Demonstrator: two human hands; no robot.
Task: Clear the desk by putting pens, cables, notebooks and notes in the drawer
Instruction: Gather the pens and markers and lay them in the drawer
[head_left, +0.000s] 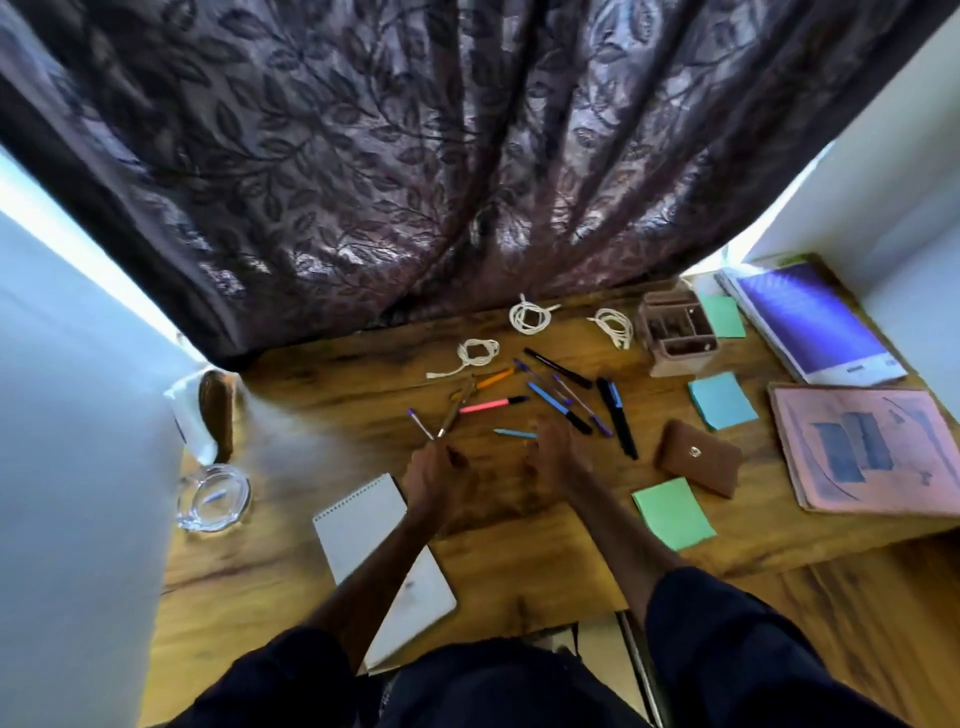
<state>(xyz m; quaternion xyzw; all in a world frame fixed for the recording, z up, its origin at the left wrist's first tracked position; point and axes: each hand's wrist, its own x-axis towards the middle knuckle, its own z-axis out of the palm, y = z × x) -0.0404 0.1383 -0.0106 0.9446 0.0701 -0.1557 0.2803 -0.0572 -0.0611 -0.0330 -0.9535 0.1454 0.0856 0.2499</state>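
Left hand: clenched on two pens. Right hand: fingers spread over the blue pen, grasping nothing. Loose pens at frame centre on my bench. Risk: held pair slips while I gather more; drawer unseen.

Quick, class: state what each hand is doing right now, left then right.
Left hand: closed, holding two pens.
Right hand: fingers on the light blue pen; grip cannot be told.

Dim scene; daylight flares white beside curtain edges; strong wide-angle bending at borders; soft motion blur over table
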